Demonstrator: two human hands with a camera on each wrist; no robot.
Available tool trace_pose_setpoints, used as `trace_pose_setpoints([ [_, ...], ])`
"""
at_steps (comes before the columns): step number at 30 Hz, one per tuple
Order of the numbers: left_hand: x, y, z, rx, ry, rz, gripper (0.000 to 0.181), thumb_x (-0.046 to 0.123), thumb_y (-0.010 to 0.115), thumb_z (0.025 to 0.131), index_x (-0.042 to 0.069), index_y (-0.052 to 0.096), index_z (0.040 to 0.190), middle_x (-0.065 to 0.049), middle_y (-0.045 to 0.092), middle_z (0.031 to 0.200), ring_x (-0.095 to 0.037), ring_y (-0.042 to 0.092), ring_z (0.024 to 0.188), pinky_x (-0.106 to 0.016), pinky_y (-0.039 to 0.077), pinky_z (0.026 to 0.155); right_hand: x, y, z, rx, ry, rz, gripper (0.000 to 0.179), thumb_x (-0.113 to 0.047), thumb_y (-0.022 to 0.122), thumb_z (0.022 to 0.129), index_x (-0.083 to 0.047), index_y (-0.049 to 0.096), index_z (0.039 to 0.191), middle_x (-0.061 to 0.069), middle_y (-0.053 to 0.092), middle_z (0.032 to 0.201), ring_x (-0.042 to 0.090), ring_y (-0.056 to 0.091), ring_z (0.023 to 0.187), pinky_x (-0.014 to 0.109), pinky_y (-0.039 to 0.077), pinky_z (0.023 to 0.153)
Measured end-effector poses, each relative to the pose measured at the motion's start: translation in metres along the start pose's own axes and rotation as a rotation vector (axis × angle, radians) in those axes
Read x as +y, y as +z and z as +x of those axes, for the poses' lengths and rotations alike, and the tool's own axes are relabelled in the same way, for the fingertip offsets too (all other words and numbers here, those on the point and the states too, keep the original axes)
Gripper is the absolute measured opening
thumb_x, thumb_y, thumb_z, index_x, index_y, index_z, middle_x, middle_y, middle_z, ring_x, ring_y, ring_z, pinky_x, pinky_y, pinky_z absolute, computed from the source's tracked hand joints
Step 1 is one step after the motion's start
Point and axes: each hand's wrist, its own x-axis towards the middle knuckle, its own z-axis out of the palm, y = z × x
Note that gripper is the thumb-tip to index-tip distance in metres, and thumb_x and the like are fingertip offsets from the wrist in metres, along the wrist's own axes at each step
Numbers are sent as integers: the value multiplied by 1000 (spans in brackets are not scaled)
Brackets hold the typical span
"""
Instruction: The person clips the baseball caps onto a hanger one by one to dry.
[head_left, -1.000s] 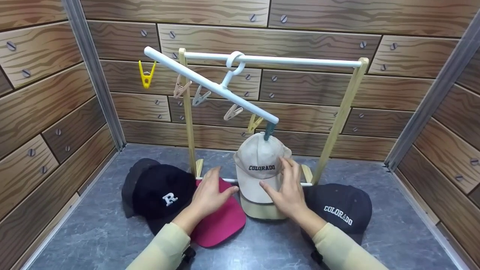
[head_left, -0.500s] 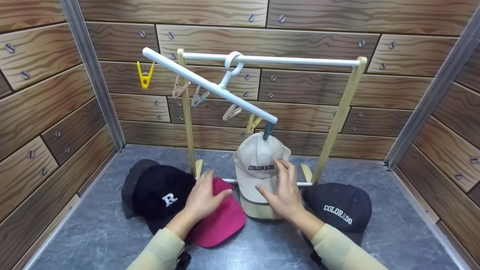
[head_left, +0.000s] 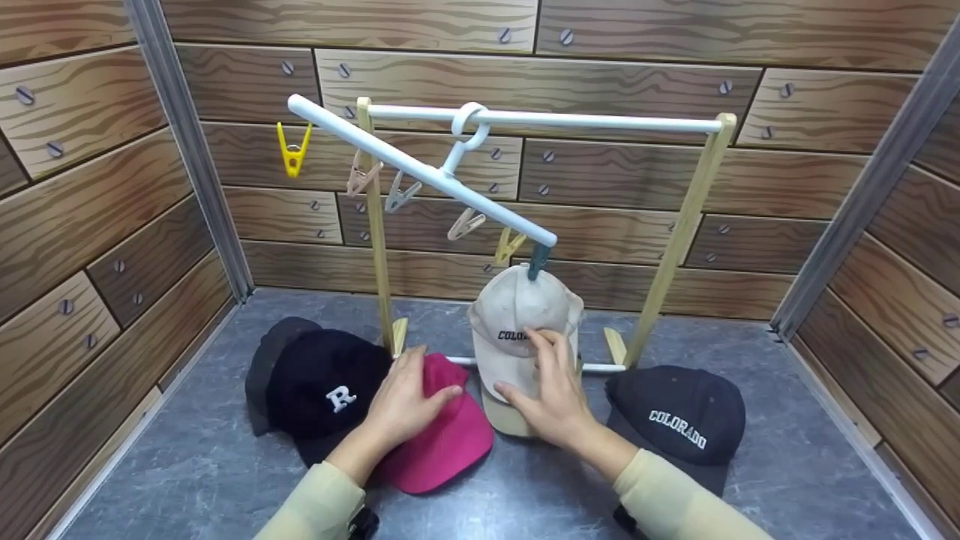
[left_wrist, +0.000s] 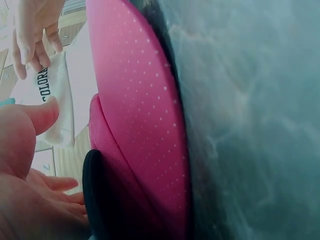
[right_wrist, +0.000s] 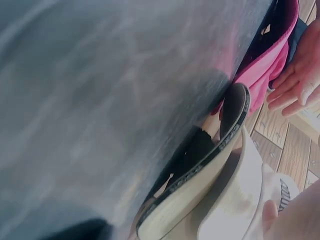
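A cream baseball cap [head_left: 517,300] lettered COLORADO hangs by its crown from a dark green clothespin [head_left: 538,261] at the low right end of a tilted white hanger [head_left: 420,171]. My right hand [head_left: 553,397] is in front of it, fingers loosely bent and apart, partly covering the lettering and brim. Beneath the cream cap a tan brim [head_left: 504,421] shows close over the table. My left hand [head_left: 401,405], fingers relaxed and thumb spread, hovers over the pink cap [head_left: 450,446] beside a black cap [head_left: 319,375] with a white R. Neither hand grips anything.
The hanger hooks on the white top bar [head_left: 600,122] of a wooden-post rack [head_left: 682,232]. Other clothespins, including a yellow one [head_left: 293,154], hang along it. A dark COLORADO cap [head_left: 686,412] lies at right. Wood-patterned walls [head_left: 622,82] enclose the grey table [head_left: 817,465].
My right hand has slid left across the front of the cream cap, now hiding part of its lettering. My left hand has drifted slightly left and down. Caps and hanger stay put.
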Motion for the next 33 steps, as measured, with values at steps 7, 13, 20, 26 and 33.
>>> trace_pose_setpoints([
  [7, -3, -4, -1, -6, -9, -2, 88, 36, 85, 98, -14, 45, 159, -33, 53, 159, -49, 48, 151, -62, 40, 124, -11, 12, 1, -90, 13, 42, 89, -32, 93, 94, 2, 46, 161, 17, 44, 149, 33, 62, 111, 42, 59, 98],
  [13, -4, -6, -3, 4, 9, 3, 85, 30, 85, 98, -15, 45, 158, -34, 53, 158, -49, 50, 149, -61, 42, 123, -18, 22, 5, -136, -8, 25, 87, -32, 91, 95, 6, 46, 160, 17, 47, 147, 34, 64, 112, 44, 59, 98],
  [20, -4, -9, -5, 13, 13, -14, 83, 24, 84, 99, -14, 43, 159, -33, 53, 159, -49, 49, 150, -61, 42, 123, -23, 33, 10, -185, 34, 19, 86, -36, 89, 96, 4, 47, 160, 18, 48, 149, 34, 63, 124, 52, 55, 107],
  [26, -6, -13, -4, 56, 11, -31, 84, 23, 84, 98, -14, 43, 160, -33, 53, 159, -49, 50, 149, -62, 42, 122, -26, 43, 15, -223, 49, 17, 87, -36, 88, 98, 5, 46, 161, 18, 49, 149, 34, 60, 131, 54, 51, 114],
  [33, -7, -21, -2, 68, 26, -47, 78, 18, 84, 98, -14, 47, 157, -33, 55, 155, -49, 53, 146, -62, 45, 120, -28, 51, 22, -250, 80, 25, 83, -37, 86, 99, 6, 47, 159, 19, 51, 148, 34, 62, 126, 56, 52, 112],
])
